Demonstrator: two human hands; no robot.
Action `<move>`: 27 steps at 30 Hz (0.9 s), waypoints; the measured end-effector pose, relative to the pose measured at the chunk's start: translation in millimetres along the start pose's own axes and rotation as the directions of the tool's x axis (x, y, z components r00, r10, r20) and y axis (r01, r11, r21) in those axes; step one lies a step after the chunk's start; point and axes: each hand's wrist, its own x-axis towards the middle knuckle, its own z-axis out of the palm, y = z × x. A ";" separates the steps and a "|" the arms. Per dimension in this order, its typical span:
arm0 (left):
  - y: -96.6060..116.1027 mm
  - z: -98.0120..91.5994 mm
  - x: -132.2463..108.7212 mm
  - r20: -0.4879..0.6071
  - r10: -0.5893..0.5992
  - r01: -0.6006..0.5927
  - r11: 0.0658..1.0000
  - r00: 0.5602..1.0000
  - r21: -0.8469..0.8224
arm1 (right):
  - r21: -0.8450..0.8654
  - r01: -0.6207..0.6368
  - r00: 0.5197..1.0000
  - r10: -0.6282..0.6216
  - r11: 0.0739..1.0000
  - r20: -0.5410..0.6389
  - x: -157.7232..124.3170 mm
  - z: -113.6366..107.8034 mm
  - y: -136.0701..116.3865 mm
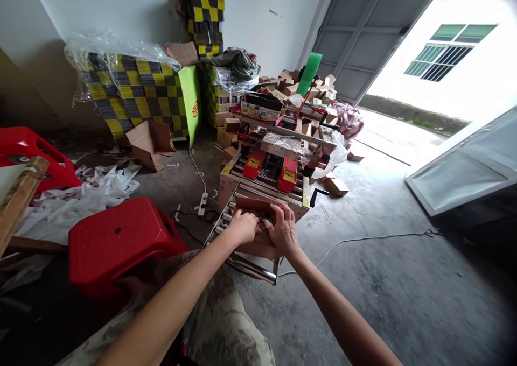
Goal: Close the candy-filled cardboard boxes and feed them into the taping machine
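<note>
Reaching into the open brown cardboard box (pixel 258 249) on the silvery metal roller conveyor (pixel 254 269), I seem to be packing it. My left hand (pixel 244 227) and right hand (pixel 285 231) curl inward; whether they grip anything, I cannot tell. Next likely needs fingers clear.

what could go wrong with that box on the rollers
The cardboard box sits on metal rollers, so a push might slide it. The left hand and right hand are at its opening, so an edge might scrape them. A cord crosses the floor nearby and might trip someone.
</note>
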 end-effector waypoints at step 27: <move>48.4 3.4 -29.9 -0.194 -0.579 0.595 0.803 0.792 0.034 | 0.249 0.035 0.999 -0.044 0.968 0.028 -17.6 32.3 -3.6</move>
